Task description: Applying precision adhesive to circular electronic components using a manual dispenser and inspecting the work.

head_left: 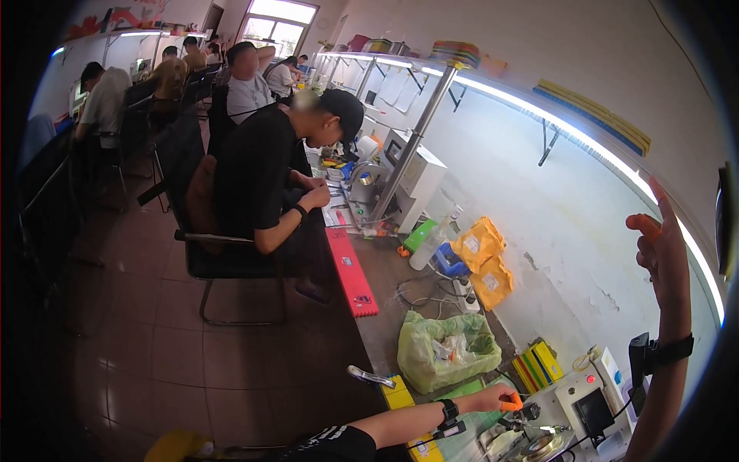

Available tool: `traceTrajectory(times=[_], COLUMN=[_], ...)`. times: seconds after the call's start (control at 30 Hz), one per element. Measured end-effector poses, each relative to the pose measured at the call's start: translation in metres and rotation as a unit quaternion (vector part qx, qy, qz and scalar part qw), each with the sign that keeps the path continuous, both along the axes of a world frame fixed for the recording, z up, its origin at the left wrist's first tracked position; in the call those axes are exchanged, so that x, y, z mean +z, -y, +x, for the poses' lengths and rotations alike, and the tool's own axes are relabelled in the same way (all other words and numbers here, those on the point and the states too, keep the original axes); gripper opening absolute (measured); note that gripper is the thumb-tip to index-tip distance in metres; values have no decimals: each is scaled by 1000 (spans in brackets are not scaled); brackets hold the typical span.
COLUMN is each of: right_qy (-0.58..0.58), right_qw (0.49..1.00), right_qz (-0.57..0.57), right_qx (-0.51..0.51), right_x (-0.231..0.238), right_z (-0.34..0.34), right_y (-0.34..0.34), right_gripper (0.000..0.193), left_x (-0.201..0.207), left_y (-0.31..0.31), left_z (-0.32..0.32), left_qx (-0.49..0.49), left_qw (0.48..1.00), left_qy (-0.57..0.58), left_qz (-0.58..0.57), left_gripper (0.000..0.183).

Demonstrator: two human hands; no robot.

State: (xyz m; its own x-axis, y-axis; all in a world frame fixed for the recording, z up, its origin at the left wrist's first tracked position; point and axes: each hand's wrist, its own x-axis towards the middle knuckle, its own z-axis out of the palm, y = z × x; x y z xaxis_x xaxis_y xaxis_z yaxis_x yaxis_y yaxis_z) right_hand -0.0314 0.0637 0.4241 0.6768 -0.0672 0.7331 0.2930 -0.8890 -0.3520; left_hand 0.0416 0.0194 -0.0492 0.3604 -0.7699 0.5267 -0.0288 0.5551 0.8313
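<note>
Workbench (385,339) seen from my seat, running along the white wall to a neighbouring person in a black shirt and cap (265,165); my left hand (496,399), wearing orange fingertip covers, reaches low across the bench to a small grey machine (539,431); its fingers are drawn together at a dark fitting on the machine's top, though I cannot tell whether they pinch anything; a black band sits on that wrist. My right hand (660,250) is raised well above the bench near the wall, palm open, fingers spread and holding nothing, orange covers on the fingertips; a black strap with a small device circles its wrist. Just left of the machine lies a green plastic bag (446,350) with clear wrappings inside; beyond it, two yellow pouches (481,258) against the wall; a long red tray (350,269) lies along the bench edge; a yellow and green box (537,366) stands near the machine.
</note>
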Motion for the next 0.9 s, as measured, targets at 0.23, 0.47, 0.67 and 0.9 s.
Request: traceTrajectory(times=[0.23,0.47,0.67,0.9], right_qy=[-119,-64,-49,-235], right_qw=[973,992,990,918], right_qz=[129,82,106,18], right_qx=[152,73,76,320], right_x=[0,53,48,-49], right_z=[16,46,60,-17], right_y=[-27,-11,-13,-30], right_gripper=[82,89,94,24], left_x=[-9,6,-3,-4], left_y=[-9,-3,-2,-7], left_z=[6,-3,3,6], left_qx=[23,4,6,34], left_qw=[1000,999,1000,999], left_qy=[-7,35,11,3], left_qz=[12,12,20,17], left_gripper=[22,20,19,15])
